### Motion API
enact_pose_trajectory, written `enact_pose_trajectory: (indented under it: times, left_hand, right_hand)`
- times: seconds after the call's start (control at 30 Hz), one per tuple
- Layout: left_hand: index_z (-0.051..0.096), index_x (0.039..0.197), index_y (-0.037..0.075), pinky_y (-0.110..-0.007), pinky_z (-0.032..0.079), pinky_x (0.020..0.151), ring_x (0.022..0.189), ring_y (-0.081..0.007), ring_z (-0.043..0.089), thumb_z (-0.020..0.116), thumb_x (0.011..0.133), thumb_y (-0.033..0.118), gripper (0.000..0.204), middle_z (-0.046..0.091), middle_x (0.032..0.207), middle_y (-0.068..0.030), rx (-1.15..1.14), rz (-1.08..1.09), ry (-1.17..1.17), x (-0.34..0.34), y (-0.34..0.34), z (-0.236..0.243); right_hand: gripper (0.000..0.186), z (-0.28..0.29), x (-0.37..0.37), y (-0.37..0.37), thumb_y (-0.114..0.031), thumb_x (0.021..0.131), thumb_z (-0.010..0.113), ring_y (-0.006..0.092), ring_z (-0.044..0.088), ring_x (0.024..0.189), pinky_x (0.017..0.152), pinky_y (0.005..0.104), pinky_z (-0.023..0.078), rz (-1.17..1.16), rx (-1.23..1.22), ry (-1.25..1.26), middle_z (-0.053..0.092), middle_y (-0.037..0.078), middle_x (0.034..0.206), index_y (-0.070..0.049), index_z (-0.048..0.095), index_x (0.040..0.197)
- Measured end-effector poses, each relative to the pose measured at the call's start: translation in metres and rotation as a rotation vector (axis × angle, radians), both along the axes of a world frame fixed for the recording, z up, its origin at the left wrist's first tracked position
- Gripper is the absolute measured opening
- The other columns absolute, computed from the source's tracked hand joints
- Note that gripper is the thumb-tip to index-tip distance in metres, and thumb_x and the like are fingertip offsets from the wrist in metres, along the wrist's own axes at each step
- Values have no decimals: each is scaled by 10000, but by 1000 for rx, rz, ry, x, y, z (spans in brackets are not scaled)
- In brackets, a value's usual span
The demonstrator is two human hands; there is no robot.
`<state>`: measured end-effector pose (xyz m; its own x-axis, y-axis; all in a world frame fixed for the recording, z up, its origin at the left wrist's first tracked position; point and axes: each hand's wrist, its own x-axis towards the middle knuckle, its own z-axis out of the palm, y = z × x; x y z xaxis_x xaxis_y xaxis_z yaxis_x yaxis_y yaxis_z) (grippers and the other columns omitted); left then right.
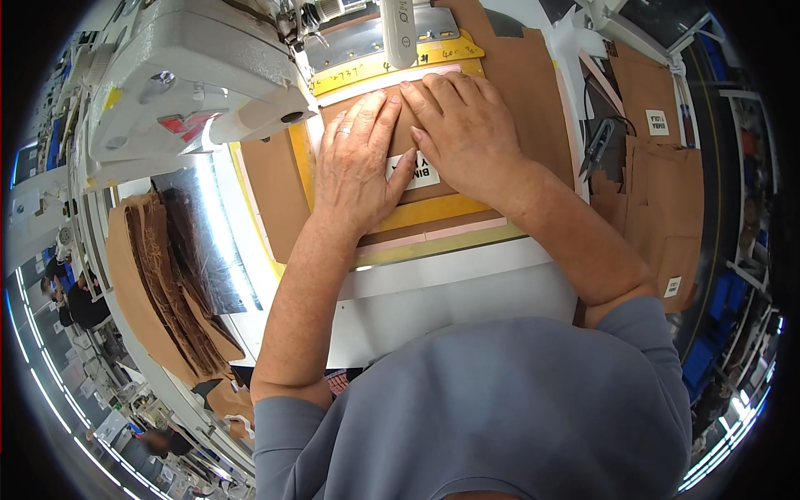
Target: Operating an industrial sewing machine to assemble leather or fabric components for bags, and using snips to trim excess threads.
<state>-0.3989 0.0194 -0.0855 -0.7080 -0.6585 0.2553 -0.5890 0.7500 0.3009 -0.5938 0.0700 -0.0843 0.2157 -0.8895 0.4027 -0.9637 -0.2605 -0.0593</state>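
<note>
My left hand (357, 162) and my right hand (462, 133) lie flat side by side on a brown fabric piece (404, 137) with a white label (425, 173). The piece sits inside a yellow template frame (433, 212) with pink strips on the sewing table. Fingers of both hands are spread and pressing down; neither hand grips anything. A ring shows on my left hand. The sewing machine head (192, 75) stands just left of the hands.
A stack of brown fabric pieces (167, 275) hangs at the left of the table. More brown pieces with white labels (662, 183) lie at the right, with small black snips (598, 146) beside them. Other people sit far off at lower left.
</note>
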Motion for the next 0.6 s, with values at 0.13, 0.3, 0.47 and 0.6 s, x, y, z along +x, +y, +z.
enact_pose_trajectory:
  times: [0.13, 0.3, 0.47, 0.6]
  left_hand:
    - [553, 1483, 20, -515, 375, 1189, 1384, -363, 523, 738, 912, 370, 695, 544, 1494, -203, -16, 63, -11, 9, 1, -1]
    - [551, 1475, -6, -482, 405, 1159, 1371, -367, 530, 729, 938, 356, 672, 523, 1514, -197, -37, 91, -20, 12, 3, -2]
    - [625, 1401, -1, -471, 449, 1128, 1309, -358, 590, 747, 922, 357, 610, 607, 1416, -197, -136, 132, -32, 18, 3, 0]
    - [665, 1340, -31, -482, 450, 1133, 1283, -355, 613, 766, 893, 385, 619, 637, 1353, -212, -148, 147, -58, 25, 0, 1]
  right_hand:
    - [479, -1, 4, -5, -318, 899, 747, 250, 569, 1154, 1033, 410, 453, 9, -10, -23, 616, 80, 1206, -65, 670, 1299]
    - [466, -3, 8, -6, -341, 889, 765, 243, 571, 1145, 1005, 401, 462, 3, -19, -55, 613, 69, 1192, -85, 683, 1269]
    - [461, -3, 8, -9, -352, 893, 764, 233, 571, 1132, 973, 389, 471, 4, -31, -41, 609, 63, 1182, -95, 686, 1267]
    - [457, -3, 9, -8, -355, 895, 763, 234, 571, 1127, 967, 388, 473, 3, 3, -50, 607, 60, 1183, -97, 685, 1265]
